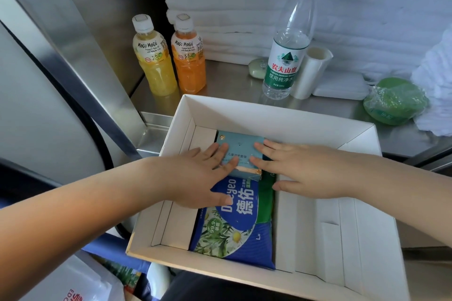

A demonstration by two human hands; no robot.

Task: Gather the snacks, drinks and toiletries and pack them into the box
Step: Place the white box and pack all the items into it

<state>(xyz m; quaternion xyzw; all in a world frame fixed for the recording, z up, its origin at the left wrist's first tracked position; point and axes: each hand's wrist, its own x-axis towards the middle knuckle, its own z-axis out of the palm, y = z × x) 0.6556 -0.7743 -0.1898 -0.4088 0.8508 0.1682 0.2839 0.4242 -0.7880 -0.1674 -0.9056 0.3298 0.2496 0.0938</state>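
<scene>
Left hand (195, 173) and right hand (300, 168) are both flat, fingers straight, pressing the blue carton (241, 148) down onto the wipes (234, 227) in the box's (269, 107) left half. So I'd say toiletries are getting seated. Yellow juice (152, 56), orange juice (188, 56), water (286, 56) and green pack (393, 101) wait behind it. Drinks next probably, laid flat on the right side.

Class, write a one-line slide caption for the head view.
The left hand and right hand rest flat on a small pale-blue carton beside a blue wipes pack inside the white cardboard box.
</scene>
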